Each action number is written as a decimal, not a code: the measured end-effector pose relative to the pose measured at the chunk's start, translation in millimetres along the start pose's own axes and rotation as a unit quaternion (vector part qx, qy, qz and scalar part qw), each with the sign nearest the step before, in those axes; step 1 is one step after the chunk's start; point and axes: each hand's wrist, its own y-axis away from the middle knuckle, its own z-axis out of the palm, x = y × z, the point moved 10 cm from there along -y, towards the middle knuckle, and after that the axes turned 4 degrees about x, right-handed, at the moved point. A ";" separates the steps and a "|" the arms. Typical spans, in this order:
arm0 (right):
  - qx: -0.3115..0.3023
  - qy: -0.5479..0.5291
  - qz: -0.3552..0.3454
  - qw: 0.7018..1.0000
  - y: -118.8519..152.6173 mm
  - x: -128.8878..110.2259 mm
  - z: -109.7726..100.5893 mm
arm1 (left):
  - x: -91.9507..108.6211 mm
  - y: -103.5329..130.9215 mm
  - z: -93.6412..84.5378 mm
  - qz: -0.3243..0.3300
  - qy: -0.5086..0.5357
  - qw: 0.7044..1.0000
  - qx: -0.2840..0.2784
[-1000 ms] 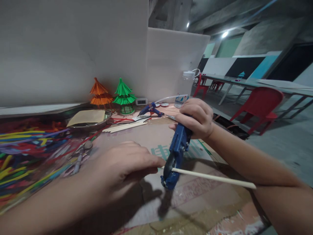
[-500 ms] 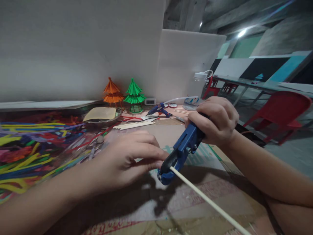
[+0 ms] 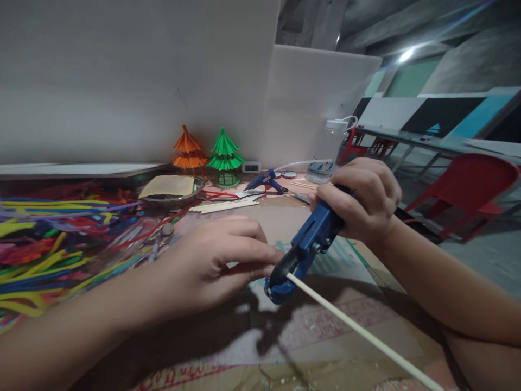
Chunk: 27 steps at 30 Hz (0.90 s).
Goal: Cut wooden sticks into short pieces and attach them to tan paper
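Observation:
My right hand (image 3: 362, 198) is wrapped around the handles of a blue cutter (image 3: 315, 239), which slants down to the left. A long, pale wooden stick (image 3: 354, 320) sits in the cutter's jaws, by the dark blade, and runs down to the right out of view. On the far side of the jaws, my left hand (image 3: 228, 260) is closed in a pinch with its fingertips at the cutter's head, in line with the stick. The stick's end there is hidden behind the jaws and fingers.
Colourful pipe cleaners (image 3: 44, 260) lie in a heap on the left. Behind the hands stand an orange tree (image 3: 188, 149), a green tree (image 3: 223, 155), a metal dish (image 3: 197, 190), a blue glue gun (image 3: 266, 181) and a clear bottle (image 3: 325, 149). Pale sticks (image 3: 223, 205) lie before them.
Both hands and the cutter have shifted very slightly to the right in view, as has the background. The stick still sits in the jaws, and the grips look the same.

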 end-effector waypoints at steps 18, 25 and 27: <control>0.007 0.023 -0.016 1.000 6.7 0.6 1.1 | -0.1 5.8 10.4 -0.009 0.005 1.000 -0.017; 0.000 -0.028 0.063 0.998 23.8 22.2 9.0 | 9.5 5.6 20.0 0.000 0.000 0.999 -0.043; 0.011 -0.029 0.045 0.998 25.0 19.4 7.0 | 11.2 4.5 21.0 0.001 0.001 0.999 -0.043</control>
